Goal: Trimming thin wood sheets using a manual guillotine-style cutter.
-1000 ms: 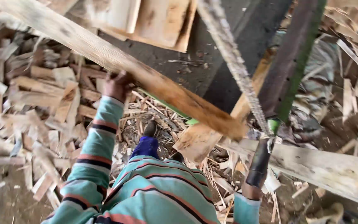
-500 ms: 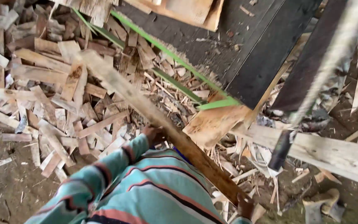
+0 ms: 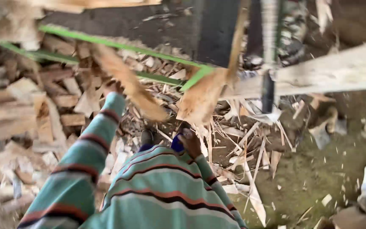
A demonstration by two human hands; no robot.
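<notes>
My left hand (image 3: 112, 87) is stretched out in a striped green sleeve and is closed around a long rough wooden slat (image 3: 128, 83), which is blurred and slants down to the right. My right hand (image 3: 190, 143) hangs close to my body, just above a blue bit of clothing; its fingers are too blurred to read. A broad splintered piece of wood (image 3: 201, 100) sits just beyond it. A pale plank (image 3: 334, 70) runs across the right side.
A heap of split wood pieces (image 3: 30, 110) fills the left. Green bars (image 3: 119, 44) cross a dark platform (image 3: 166, 25) at the top. A black upright bar (image 3: 267, 90) stands by the plank. Slivers and chips (image 3: 250, 161) litter the earth floor.
The slat in my left hand has swung down and to the left, and the view has tilted. My right hand has left the black handle and now hangs near my body.
</notes>
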